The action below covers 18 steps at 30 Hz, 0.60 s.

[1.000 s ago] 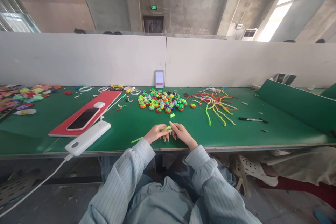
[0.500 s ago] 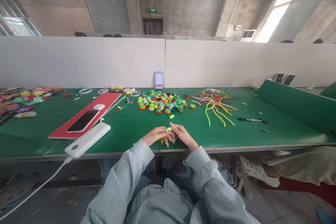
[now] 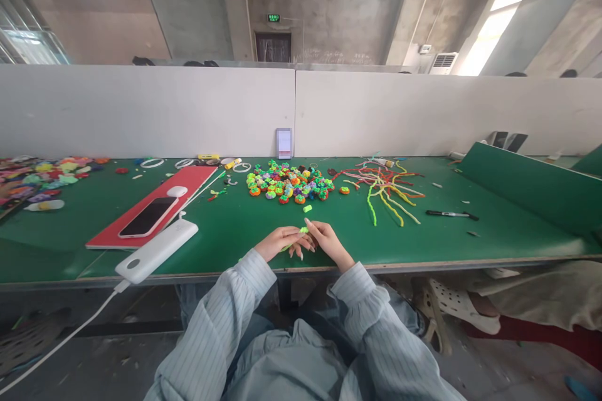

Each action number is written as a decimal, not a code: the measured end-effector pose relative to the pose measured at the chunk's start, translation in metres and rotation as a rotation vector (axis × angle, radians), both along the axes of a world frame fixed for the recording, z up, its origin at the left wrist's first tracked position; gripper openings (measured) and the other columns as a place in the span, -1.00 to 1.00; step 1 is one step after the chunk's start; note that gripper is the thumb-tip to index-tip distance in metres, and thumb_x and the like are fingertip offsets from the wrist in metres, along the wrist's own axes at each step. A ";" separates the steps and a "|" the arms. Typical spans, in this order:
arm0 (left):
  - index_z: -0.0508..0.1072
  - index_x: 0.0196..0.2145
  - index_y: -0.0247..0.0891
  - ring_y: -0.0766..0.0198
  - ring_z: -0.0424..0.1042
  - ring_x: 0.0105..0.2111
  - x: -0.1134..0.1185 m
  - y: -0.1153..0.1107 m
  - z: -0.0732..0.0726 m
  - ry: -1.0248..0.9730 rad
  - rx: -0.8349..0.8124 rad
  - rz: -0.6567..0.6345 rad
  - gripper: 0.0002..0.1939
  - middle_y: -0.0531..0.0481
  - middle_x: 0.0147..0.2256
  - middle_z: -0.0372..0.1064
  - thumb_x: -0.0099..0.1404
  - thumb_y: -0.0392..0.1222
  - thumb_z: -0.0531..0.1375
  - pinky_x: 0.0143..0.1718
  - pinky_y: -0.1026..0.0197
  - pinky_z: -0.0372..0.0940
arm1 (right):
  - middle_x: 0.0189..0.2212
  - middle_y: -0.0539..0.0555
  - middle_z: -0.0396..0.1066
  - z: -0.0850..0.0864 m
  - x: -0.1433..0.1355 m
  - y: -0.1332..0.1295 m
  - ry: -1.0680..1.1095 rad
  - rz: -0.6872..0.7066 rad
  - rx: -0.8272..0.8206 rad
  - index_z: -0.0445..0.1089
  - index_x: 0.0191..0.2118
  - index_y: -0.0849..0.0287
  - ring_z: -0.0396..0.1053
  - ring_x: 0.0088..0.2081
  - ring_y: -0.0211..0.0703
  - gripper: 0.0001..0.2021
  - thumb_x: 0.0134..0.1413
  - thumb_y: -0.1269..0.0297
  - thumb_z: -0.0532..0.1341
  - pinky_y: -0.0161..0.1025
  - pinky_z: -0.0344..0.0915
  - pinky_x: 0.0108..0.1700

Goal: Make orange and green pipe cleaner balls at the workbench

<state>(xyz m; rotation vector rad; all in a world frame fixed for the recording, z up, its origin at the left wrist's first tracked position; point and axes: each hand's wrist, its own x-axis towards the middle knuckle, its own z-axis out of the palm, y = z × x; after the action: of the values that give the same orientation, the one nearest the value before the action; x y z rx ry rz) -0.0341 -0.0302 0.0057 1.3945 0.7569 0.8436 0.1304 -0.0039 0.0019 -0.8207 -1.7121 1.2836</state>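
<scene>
The head view looks forward (and down).

Left hand (image 3: 275,243) and right hand (image 3: 328,242) close together, in front of torso (image 3: 291,366) — both pinching, fingers (image 3: 297,252) bent. Sleeved forearms (image 3: 219,313) slant inward from either side — backs of hands up.

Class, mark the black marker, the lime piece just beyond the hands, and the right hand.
Black marker (image 3: 450,214), head view: middle of its barrel.
Lime piece (image 3: 307,208), head view: its upper side.
Right hand (image 3: 328,240), head view: back of hand.
</scene>
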 end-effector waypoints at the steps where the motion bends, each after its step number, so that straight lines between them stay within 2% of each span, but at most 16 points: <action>1: 0.43 -0.21 -0.43 0.34 0.42 -0.55 0.000 -0.001 0.001 0.012 -0.001 -0.002 -0.59 -0.27 -0.30 0.48 0.18 0.02 0.14 -0.64 0.39 0.12 | -0.80 -0.10 0.14 0.000 0.000 0.000 0.002 0.021 -0.013 0.14 -0.65 0.16 0.10 -0.75 -0.37 -0.51 0.04 -0.15 0.02 -0.36 0.03 -0.66; 12: 0.49 -0.38 -0.41 0.35 0.41 -0.56 0.003 -0.003 0.003 0.106 0.008 0.048 -0.65 -0.18 -0.40 0.50 0.11 0.01 0.20 -0.62 0.39 0.14 | -0.81 -0.10 0.18 0.001 0.001 0.000 -0.023 0.184 -0.100 0.17 -0.68 0.19 0.12 -0.76 -0.39 -0.47 0.02 -0.18 0.01 -0.39 0.05 -0.67; 18: 0.46 -0.34 -0.41 0.31 0.44 -0.56 0.005 -0.002 0.001 0.116 0.024 0.057 -0.62 -0.18 -0.41 0.50 0.12 0.03 0.19 -0.64 0.38 0.16 | -0.83 -0.12 0.12 -0.001 0.002 0.001 -0.025 0.200 -0.110 0.13 -0.69 0.18 0.04 -0.79 -0.41 -0.47 0.02 -0.18 0.01 -0.39 -0.02 -0.70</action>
<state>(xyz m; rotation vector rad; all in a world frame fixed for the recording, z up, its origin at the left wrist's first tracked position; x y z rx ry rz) -0.0286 -0.0321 0.0069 1.4584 0.8815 0.8234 0.1324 -0.0026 0.0007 -0.7451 -1.7918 1.5186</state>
